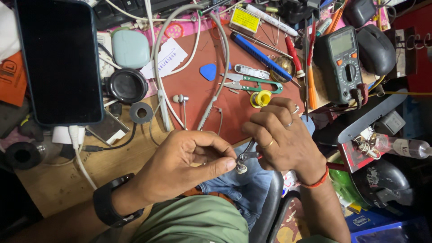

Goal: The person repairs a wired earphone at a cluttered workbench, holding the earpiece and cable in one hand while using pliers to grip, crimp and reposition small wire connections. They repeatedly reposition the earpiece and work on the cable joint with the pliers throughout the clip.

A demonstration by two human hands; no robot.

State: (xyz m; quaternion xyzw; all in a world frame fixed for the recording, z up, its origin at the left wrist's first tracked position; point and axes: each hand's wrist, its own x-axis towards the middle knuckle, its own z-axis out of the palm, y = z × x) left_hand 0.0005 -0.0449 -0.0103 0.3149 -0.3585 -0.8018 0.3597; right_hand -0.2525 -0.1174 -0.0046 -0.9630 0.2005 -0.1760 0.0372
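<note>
Fingers of left hand [180,164] pinch a small earbud [241,169]; right hand [281,135] is closed around tweezers [247,155] touching it, above red mat [193,90].

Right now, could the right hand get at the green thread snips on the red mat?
Probably yes, once freed: the right hand grips small pliers, but the green thread snips lie uncovered just beyond its knuckles, with only a yellow solder spool beside them.

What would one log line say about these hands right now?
left hand: pinches earbud | right hand: holds tweezers at earbud | behind: red mat, snips
</note>
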